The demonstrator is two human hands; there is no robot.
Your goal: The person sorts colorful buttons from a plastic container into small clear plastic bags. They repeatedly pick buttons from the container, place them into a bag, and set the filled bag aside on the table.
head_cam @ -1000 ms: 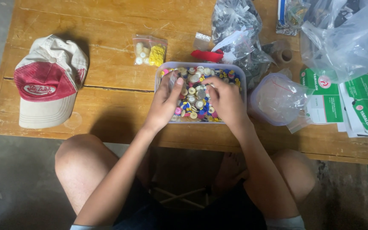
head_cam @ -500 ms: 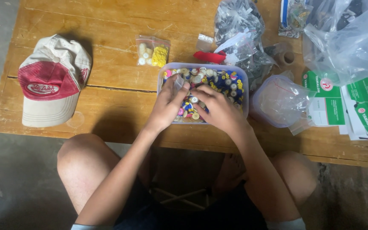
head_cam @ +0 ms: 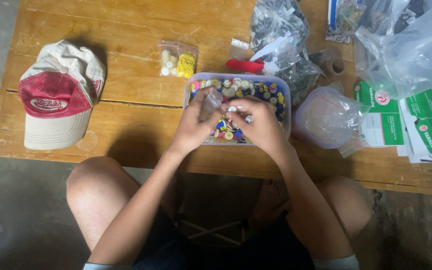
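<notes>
- Clear plastic tub (head_cam: 286, 95) of mixed coloured buttons (head_cam: 256, 90) sat at the table (head_cam: 126, 120) edge, dead centre, directly in front of the person.
- Left hand (head_cam: 196, 125) was curled around a small clear bag (head_cam: 210, 104), pinching it near the mouth.
- Right hand (head_cam: 258, 125) held a narrow pinch on a small pale button (head_cam: 232, 108) — fingertips just above the pile.
- Buttons looked light, hard and slick; I'd judge an edge pinch between thumb and forefinger works best. Bag is limp film, so grip it at the rim.
- Tub's 6 o'clock half sat hidden under both hands; the bag's contents were unreadable.
- Cap (head_cam: 56, 97) at 9 o'clock, bagged pale and yellow buttons (head_cam: 177, 60) at 11 — dark bag (head_cam: 281, 40) at 1 was too murky to identify.
</notes>
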